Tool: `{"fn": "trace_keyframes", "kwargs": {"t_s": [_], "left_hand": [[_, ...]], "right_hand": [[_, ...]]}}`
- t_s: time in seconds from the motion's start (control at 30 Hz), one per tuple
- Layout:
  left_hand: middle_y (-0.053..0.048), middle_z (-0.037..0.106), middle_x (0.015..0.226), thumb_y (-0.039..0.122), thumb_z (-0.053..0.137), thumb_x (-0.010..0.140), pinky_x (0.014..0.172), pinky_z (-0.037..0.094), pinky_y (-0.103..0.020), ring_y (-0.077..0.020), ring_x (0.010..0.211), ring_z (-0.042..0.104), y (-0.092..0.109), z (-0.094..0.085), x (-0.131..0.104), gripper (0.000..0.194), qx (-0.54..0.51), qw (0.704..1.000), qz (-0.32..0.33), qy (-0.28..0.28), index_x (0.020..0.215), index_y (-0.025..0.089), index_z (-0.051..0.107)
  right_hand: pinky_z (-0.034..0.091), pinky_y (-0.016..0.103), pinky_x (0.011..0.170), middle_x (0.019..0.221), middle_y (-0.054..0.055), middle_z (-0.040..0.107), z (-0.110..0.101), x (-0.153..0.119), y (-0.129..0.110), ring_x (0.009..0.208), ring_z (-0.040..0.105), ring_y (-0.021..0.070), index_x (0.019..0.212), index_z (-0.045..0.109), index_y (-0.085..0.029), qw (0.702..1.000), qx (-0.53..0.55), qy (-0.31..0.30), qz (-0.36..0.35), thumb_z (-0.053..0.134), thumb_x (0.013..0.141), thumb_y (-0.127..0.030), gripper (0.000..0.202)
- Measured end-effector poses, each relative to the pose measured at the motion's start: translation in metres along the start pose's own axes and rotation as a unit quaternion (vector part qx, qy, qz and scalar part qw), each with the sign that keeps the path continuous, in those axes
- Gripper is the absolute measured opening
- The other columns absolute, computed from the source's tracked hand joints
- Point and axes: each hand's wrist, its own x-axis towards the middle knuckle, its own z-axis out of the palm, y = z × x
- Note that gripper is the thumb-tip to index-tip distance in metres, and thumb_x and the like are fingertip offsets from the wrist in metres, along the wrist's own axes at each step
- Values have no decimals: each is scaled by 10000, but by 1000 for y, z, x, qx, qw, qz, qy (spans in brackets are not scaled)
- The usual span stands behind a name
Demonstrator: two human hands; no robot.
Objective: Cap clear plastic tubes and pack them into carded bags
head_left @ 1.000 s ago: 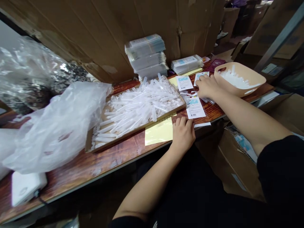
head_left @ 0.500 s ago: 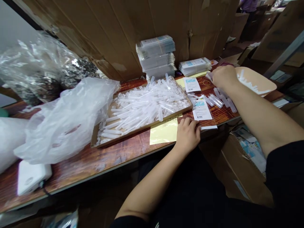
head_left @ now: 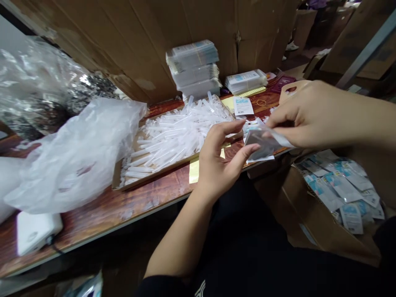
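My right hand (head_left: 297,113) pinches a clear plastic bag (head_left: 266,144) above the table's front edge. Just left of the bag, my left hand (head_left: 222,154) is raised with thumb and fingers apart, nothing between them. Behind it lies a shallow cardboard tray (head_left: 154,173) heaped with translucent plastic tubes (head_left: 179,130). A yellow sheet (head_left: 194,171) sticks out from under the tray, partly covered by my left hand. Beyond the bag, a white and blue printed card (head_left: 243,106) rests on the table.
Stacked packs of clear bags (head_left: 194,68) stand behind the tray, with another pack (head_left: 246,81) to their right. A crumpled plastic bag (head_left: 77,152) and a white device (head_left: 38,231) are at left. Below right, a carton holds several filled packets (head_left: 343,185).
My left hand has lifted off the yellow sheet and opened. My right hand has come nearer, from the loose tubes, and now holds a clear bag. The view has shifted slightly right.
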Motion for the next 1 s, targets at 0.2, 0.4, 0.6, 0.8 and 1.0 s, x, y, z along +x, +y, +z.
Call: {"fn": "trace_keyframes", "kwargs": {"t_s": [0.2,0.4,0.6,0.8,1.0], "left_hand": [[-18,789,835,300,830,859,778,602,-254,-134,799,735,22,-7,-32,90,-164,978,-130,-4,835,225,786],[-20,784,743,358,896,764,534,511,-195,-100,605,656,31,-15,-73,183,-176,934,-309,25,770,208,791],[-38,800,789,371,893,746,561,544,-221,-134,675,702,32,-11,-92,208,-176,915,-361,44,758,200,775],[-39,808,793,365,917,712,547,538,-215,-134,668,712,32,-11,-92,220,-204,904,-369,73,764,201,779],[-43,812,804,350,891,742,641,594,-258,-156,728,739,30,-11,-95,175,-186,911,-362,65,751,212,785]], "right_hand": [[459,290,581,704,5,672,17,-18,-16,646,595,158,810,741,-229,955,251,-148,52,783,826,-534,308],[591,320,735,1186,99,717,77,-69,1,956,713,221,847,738,-218,840,524,-136,30,571,879,-799,605],[580,273,829,951,42,764,113,-94,-14,915,734,175,1195,754,-199,842,503,-190,36,858,782,-435,487],[581,265,867,1104,75,765,109,-86,-23,1021,722,181,999,813,-210,882,452,-131,-9,830,815,-387,256],[526,296,1069,1275,23,719,127,-89,-21,1212,675,197,1034,831,-308,905,390,-171,-20,671,909,-592,349]]}}
